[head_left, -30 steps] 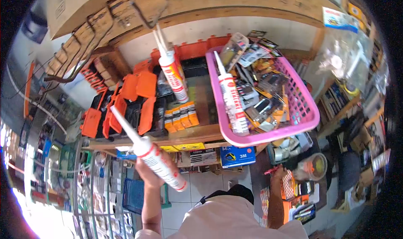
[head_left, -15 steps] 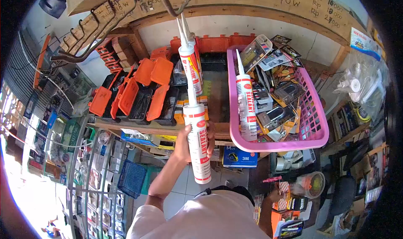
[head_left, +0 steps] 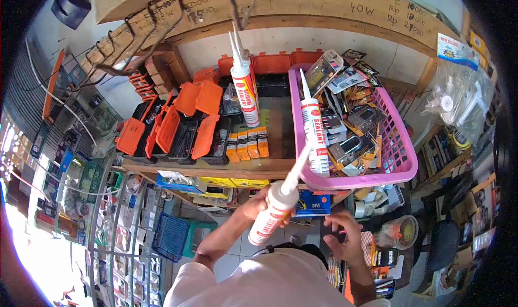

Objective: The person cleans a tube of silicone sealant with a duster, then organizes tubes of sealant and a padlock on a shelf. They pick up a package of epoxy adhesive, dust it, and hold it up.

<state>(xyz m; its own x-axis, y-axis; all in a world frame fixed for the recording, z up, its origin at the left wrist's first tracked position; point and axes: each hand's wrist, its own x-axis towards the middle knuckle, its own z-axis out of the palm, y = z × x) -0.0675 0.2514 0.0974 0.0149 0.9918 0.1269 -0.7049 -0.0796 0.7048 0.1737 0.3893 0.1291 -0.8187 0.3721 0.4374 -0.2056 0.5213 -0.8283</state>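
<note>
My left hand (head_left: 256, 205) is wrapped round a white silicone sealant tube (head_left: 271, 214) with red lettering. The tube tilts so its long nozzle points up and right, in front of the pink basket's front rim. My right hand (head_left: 345, 236) is below the basket, fingers bent but apart, with nothing in it. Another sealant tube (head_left: 314, 137) leans inside the pink basket (head_left: 356, 183) among packaged hardware. On the shelf, a further sealant tube (head_left: 245, 96) stands upright, with at least one more partly hidden behind it.
Black cases with orange lids (head_left: 208, 99) and small orange boxes (head_left: 248, 145) sit on the wooden shelf (head_left: 216, 170). Bent metal hooks (head_left: 154, 15) hang from the beam above. A clear tub (head_left: 396, 232) is at lower right, and a glass display rack at left.
My left hand has lowered the sealant tube slightly and tipped its nozzle to the right. My right hand has risen from the lower right toward the middle.
</note>
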